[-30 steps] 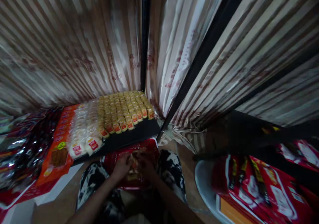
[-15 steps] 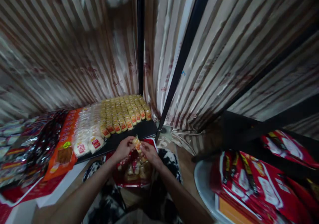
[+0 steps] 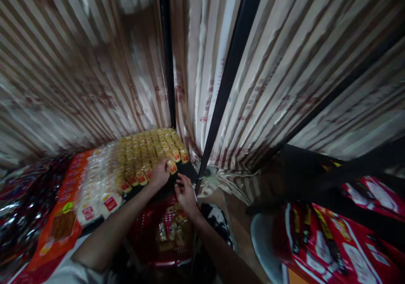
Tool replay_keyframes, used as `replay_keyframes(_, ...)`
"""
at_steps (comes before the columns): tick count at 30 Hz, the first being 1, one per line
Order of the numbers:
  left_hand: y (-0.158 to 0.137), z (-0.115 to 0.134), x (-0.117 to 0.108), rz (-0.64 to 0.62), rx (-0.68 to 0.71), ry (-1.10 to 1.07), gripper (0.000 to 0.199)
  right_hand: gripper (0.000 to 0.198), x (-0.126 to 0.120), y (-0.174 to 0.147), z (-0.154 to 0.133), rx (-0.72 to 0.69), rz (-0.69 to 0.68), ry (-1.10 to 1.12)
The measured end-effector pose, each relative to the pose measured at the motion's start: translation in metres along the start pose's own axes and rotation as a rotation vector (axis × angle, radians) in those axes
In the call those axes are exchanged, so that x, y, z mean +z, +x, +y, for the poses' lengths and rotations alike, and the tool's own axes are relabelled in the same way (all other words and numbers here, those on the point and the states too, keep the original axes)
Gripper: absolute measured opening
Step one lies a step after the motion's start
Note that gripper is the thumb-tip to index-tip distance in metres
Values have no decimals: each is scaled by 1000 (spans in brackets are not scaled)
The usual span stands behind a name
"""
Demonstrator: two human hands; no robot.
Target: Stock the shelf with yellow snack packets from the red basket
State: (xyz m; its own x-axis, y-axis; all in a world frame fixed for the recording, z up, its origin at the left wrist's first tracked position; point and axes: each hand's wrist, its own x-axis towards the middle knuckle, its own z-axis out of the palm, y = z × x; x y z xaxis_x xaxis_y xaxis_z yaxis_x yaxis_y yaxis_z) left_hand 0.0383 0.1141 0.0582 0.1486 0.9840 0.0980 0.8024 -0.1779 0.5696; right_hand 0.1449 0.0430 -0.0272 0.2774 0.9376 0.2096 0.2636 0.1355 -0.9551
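Observation:
My left hand (image 3: 160, 173) is at the front of the rows of small yellow packets (image 3: 142, 149) on the dark shelf (image 3: 186, 173). Its fingers close on a small yellow packet with a red label (image 3: 172, 167), at the front edge of the rows. My right hand (image 3: 186, 195) hovers just right of it, above the shelf edge, fingers parted and nothing in them. Below both hands, between my knees, sits a red basket (image 3: 142, 237) with several more small packets (image 3: 175, 229) inside.
Left of the yellow rows lie clear packs with white contents (image 3: 98, 191), an orange packet (image 3: 61, 216) and dark shiny packs (image 3: 25, 204). A black post (image 3: 218, 94) rises beside the shelf. On the right, red packs (image 3: 341, 242) stand by a pale tub (image 3: 264, 242).
Both hands have moved from above the basket up to the shelf. The left hand now has the packet at the front of the rows; the right hand has come away from it.

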Motion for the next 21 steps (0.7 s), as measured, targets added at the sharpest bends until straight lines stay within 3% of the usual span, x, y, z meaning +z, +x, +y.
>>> replay_keyframes(9, 42, 11, 26, -5, 6, 72, 36, 47, 7, 37, 17, -47, 27, -70)
replay_keyframes(21, 49, 10, 42, 94, 57, 97, 29, 53, 9, 60, 25, -124, 19, -178)
